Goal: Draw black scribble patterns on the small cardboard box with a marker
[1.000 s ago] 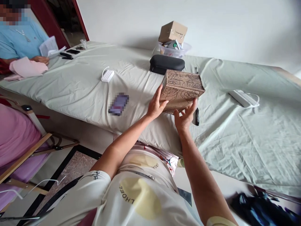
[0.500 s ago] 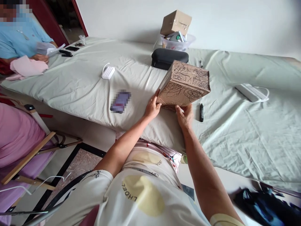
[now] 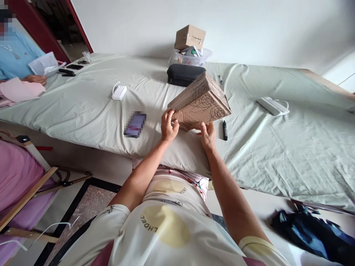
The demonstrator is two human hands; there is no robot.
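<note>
A brown cardboard box (image 3: 201,103) with black scribbled loops on its sides is tilted up between my hands over the cloth-covered table. My left hand (image 3: 169,125) grips its lower left corner, thumb on the near face. At the lower near edge, my right hand (image 3: 207,133) holds the box with its thumb in front; the other fingers are partly hidden beneath it. A black marker (image 3: 225,130) lies just right of my right hand. To the left of my left hand lies a phone (image 3: 135,124) with a blurred screen.
Behind the box sit a black hard case (image 3: 181,75) and a plastic basin (image 3: 206,55) topped by a small carton (image 3: 190,37). White power strips (image 3: 119,92) lie on both sides. At far left, a person in blue (image 3: 20,55) holds papers (image 3: 44,63).
The box has turned in my hands, so its left side shows more and its top face less. My left fingers have shifted onto its left corner. The whole view has swung slightly right.
</note>
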